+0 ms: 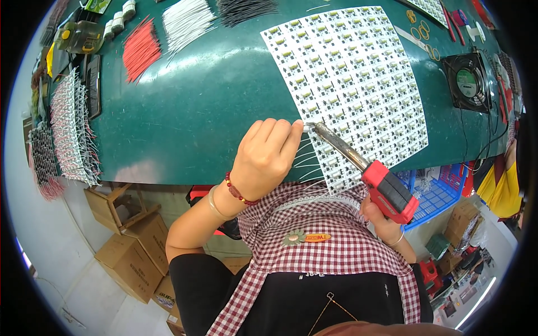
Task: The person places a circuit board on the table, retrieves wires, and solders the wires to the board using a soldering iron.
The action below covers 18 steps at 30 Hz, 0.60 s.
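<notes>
A large white sheet of circuit boards [358, 84], covered in rows of small components, lies tilted on the green table, its near end close to my apron. My left hand [266, 151] is closed in a pinch at the sheet's left edge, on what looks like the end of a white wire [306, 129]. Below it, several thin white wires [304, 159] stick out leftward from that same edge. Wrapped round the grip of a red and black soldering iron [389, 190], my right hand [378, 217] points its metal tip at the pinched wire end. The exact contact at the tip is too small to tell.
Bundles of red wires [142, 49], white wires [186, 25] and black wires [246, 10] lie along the far left. Wired boards [73, 129] are stacked at the left edge. A black fan [466, 83] stands right, above a blue basket [440, 193]. Cardboard boxes [126, 266] sit below left.
</notes>
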Motion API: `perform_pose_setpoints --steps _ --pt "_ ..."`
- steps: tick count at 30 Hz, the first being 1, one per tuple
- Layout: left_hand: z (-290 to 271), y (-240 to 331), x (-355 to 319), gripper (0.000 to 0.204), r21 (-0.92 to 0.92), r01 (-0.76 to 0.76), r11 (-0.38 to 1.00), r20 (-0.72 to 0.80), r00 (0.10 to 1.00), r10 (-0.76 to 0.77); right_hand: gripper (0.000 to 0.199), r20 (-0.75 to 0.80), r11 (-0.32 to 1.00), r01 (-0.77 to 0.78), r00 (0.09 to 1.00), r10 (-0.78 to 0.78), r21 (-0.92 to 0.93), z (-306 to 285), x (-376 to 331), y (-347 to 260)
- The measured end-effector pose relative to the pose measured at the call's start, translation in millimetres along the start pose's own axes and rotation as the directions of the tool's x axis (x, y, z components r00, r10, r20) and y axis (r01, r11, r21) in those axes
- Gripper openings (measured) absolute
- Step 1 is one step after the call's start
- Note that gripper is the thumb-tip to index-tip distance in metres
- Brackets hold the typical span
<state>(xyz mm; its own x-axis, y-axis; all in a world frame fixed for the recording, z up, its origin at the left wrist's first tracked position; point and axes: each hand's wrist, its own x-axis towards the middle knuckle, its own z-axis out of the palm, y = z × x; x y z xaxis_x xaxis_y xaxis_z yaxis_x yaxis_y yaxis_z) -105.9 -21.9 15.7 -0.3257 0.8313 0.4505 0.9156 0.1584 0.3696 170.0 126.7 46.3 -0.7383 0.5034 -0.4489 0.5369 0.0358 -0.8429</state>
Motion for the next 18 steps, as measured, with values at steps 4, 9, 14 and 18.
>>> perform_pose_setpoints --steps 4,9,14,18 --pt "-0.4 0.5 0.9 0.030 -0.013 0.000 1.000 -0.005 1.000 0.000 0.021 -0.023 0.996 0.020 1.000 -0.018 0.086 -0.9 -4.1 1.9" --pt "-1.5 0.7 1.4 0.030 -0.007 0.002 1.000 0.006 1.000 -0.002 0.025 -0.024 0.991 0.007 1.000 -0.004 0.134 -0.8 -5.6 2.3" --pt "-1.9 0.6 1.3 0.028 0.003 -0.003 1.000 0.004 1.000 0.003 0.028 0.000 0.997 0.039 0.999 -0.039 0.059 0.7 -2.3 -0.8" --pt "-0.6 0.8 1.8 0.027 0.009 -0.007 1.000 0.004 1.000 0.007 0.028 0.002 0.999 -0.013 1.000 0.013 0.042 1.2 -1.9 -1.9"
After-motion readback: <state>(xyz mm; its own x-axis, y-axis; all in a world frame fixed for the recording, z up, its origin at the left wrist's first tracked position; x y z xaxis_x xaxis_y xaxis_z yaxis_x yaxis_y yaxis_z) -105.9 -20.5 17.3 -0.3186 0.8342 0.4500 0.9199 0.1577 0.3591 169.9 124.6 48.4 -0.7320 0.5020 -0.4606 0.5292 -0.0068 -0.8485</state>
